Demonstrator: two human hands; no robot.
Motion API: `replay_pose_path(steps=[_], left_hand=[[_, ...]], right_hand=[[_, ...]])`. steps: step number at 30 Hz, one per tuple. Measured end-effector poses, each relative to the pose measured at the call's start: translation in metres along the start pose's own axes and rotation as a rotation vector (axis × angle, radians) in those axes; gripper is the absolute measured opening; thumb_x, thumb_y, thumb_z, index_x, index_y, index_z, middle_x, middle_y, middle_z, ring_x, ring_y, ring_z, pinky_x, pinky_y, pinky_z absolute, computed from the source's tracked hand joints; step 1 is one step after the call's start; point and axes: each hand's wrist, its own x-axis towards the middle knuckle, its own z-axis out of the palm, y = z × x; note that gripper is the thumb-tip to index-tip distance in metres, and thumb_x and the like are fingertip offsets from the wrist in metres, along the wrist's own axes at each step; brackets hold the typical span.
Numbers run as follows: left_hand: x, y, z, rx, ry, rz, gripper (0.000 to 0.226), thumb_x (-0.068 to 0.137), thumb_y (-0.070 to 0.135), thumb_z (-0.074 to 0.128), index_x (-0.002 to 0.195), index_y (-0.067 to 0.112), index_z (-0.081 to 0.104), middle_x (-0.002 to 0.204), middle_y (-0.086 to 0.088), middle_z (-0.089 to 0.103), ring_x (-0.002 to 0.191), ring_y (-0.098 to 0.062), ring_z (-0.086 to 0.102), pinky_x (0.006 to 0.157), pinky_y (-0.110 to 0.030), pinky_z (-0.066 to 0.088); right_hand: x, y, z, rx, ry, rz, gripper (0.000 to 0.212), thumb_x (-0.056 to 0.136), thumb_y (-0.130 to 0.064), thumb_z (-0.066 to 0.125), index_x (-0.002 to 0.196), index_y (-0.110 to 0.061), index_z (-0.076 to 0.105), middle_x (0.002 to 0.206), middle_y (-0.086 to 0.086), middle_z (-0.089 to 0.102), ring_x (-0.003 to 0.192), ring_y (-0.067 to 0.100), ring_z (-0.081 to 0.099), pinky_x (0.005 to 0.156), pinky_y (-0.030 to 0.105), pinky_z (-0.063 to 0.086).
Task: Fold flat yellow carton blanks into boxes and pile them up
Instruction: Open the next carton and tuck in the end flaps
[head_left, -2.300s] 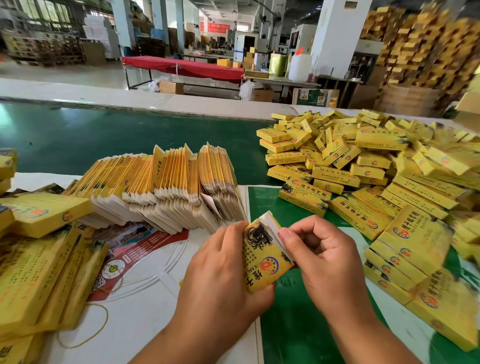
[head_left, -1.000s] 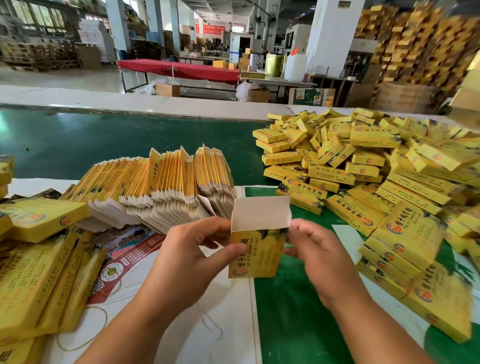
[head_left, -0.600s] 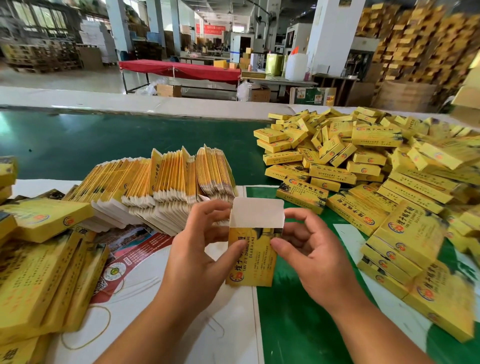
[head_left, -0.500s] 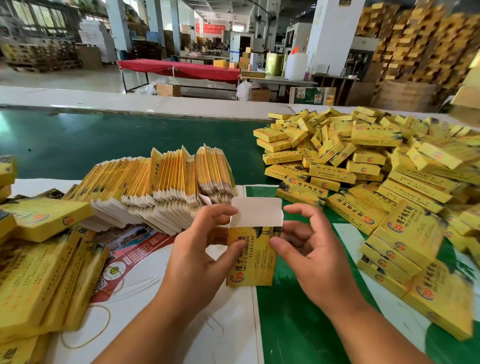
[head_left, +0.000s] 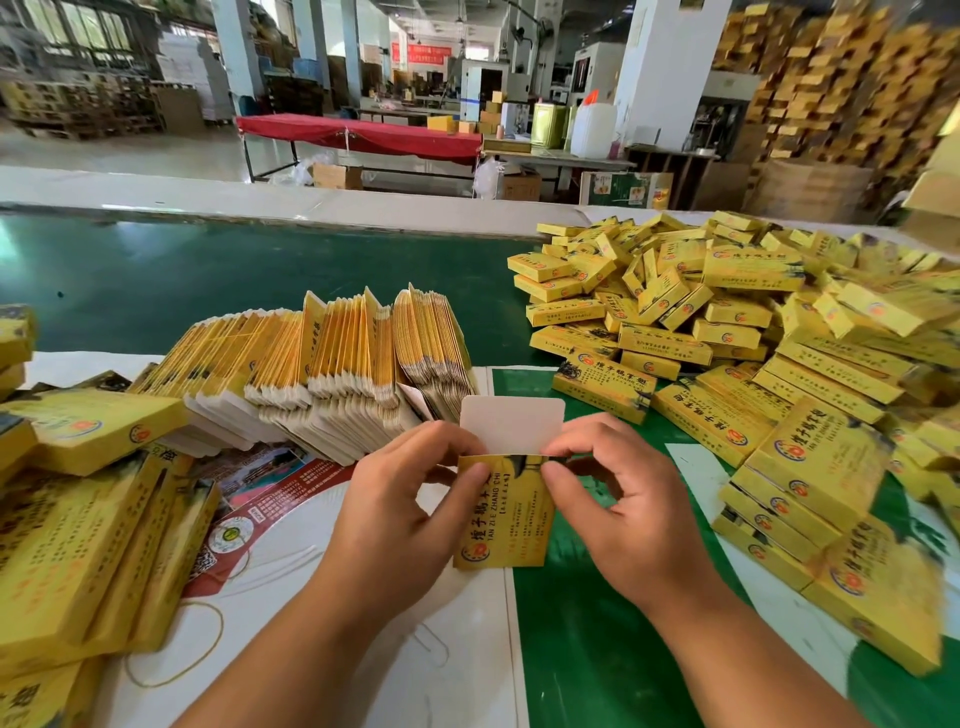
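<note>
I hold one small yellow carton (head_left: 506, 519) upright above the table, its white top flap (head_left: 511, 428) standing up. My left hand (head_left: 400, 514) pinches the carton's upper left edge between thumb and forefinger. My right hand (head_left: 618, 509) pinches the upper right edge the same way. A fanned row of flat yellow blanks (head_left: 332, 364) lies just behind my hands. A heap of folded yellow boxes (head_left: 727, 332) covers the table to the right.
Larger yellow cartons (head_left: 78, 530) are stacked at the left edge. A printed leaflet (head_left: 260, 499) and a rubber band (head_left: 202, 644) lie on white paper near my left arm. A green belt (head_left: 208, 280) runs across behind the blanks.
The carton was turned upright with its white flap raised. Both hands then closed in on its top corners, with thumbs and forefingers now pinching there. The carton sits slightly lower.
</note>
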Motion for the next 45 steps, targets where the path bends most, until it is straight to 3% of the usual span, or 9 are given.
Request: replay_pose_path(steps=[2,7,10,18,24,28,34,40,45], left_hand=[[-0.002,0.000,0.000,-0.115,0.004,-0.074,0.012,0.091,0.029,0.061,0.103,0.030,0.061,0.091,0.011,0.066,0.091,-0.016,0.066,0.071,-0.026,0.058],[-0.002,-0.001,-0.002,-0.307,-0.022,-0.222,0.062,0.080,0.027,0.063,0.131,0.052,0.040,0.097,0.007,0.064,0.096,-0.013,0.065,0.074,-0.018,0.056],[0.000,-0.002,-0.005,-0.213,-0.065,-0.177,0.050,0.085,0.024,0.062,0.124,0.052,0.048,0.102,0.009,0.065,0.100,-0.013,0.065,0.076,-0.020,0.058],[-0.001,-0.002,-0.005,-0.265,-0.041,-0.132,0.009,0.090,0.023,0.064,0.096,0.030,0.064,0.097,0.003,0.072,0.096,-0.023,0.069,0.073,-0.036,0.061],[-0.001,0.003,-0.008,-0.262,-0.019,-0.113,0.020,0.083,0.043,0.063,0.093,0.026,0.067,0.094,0.008,0.072,0.092,-0.019,0.069,0.072,-0.034,0.060],[0.000,0.001,-0.006,-0.203,-0.007,-0.121,0.010,0.086,0.035,0.068,0.092,0.027,0.065,0.093,0.010,0.071,0.093,-0.017,0.068,0.072,-0.032,0.060],[-0.002,0.008,0.004,-0.063,0.115,-0.142,0.023,0.080,0.048,0.057,0.098,0.035,0.060,0.093,0.019,0.067,0.090,-0.005,0.066,0.060,-0.030,0.059],[-0.016,0.017,0.026,0.295,0.039,-0.229,0.088,0.058,0.085,0.053,0.131,0.039,0.034,0.106,0.028,0.049,0.093,0.007,0.046,0.073,-0.008,0.039],[-0.018,0.022,0.027,0.421,0.031,-0.203,0.076,0.056,0.068,0.060,0.122,0.038,0.038,0.099,0.025,0.045,0.087,-0.001,0.049,0.070,-0.019,0.044]], right_hand=[[-0.003,0.000,0.002,0.121,0.037,0.106,0.019,0.086,-0.015,0.066,0.102,-0.024,0.062,0.090,-0.008,0.066,0.088,0.010,0.065,0.075,0.014,0.050],[-0.004,0.004,0.000,0.249,0.001,0.223,0.058,0.084,-0.022,0.067,0.133,-0.046,0.047,0.095,-0.016,0.064,0.093,0.007,0.063,0.080,0.013,0.050],[-0.003,0.001,-0.002,0.225,-0.043,0.187,0.047,0.087,-0.019,0.065,0.119,-0.053,0.058,0.096,-0.019,0.064,0.090,0.003,0.062,0.076,0.011,0.049],[-0.003,0.000,-0.003,0.276,-0.055,0.195,0.019,0.086,-0.014,0.066,0.099,-0.027,0.068,0.102,-0.004,0.068,0.097,0.018,0.065,0.077,0.021,0.053],[-0.003,-0.008,-0.002,0.264,-0.014,0.169,0.018,0.085,-0.036,0.065,0.095,-0.022,0.071,0.100,-0.011,0.071,0.096,0.014,0.068,0.076,0.019,0.054],[-0.002,-0.008,-0.001,0.210,0.004,0.174,0.009,0.084,-0.024,0.072,0.091,-0.027,0.069,0.097,-0.014,0.071,0.093,0.012,0.068,0.076,0.019,0.054],[0.000,-0.012,0.005,0.148,0.082,0.164,0.008,0.084,-0.021,0.071,0.086,-0.027,0.067,0.090,-0.013,0.069,0.083,0.007,0.067,0.069,0.012,0.052],[-0.005,-0.020,0.016,0.184,0.244,0.238,0.008,0.082,-0.022,0.074,0.077,-0.023,0.068,0.078,-0.009,0.070,0.070,0.006,0.067,0.058,0.010,0.049],[-0.004,-0.026,0.016,0.269,0.147,0.300,0.014,0.081,-0.027,0.078,0.077,-0.020,0.068,0.081,-0.006,0.073,0.071,0.011,0.070,0.058,0.019,0.055]])
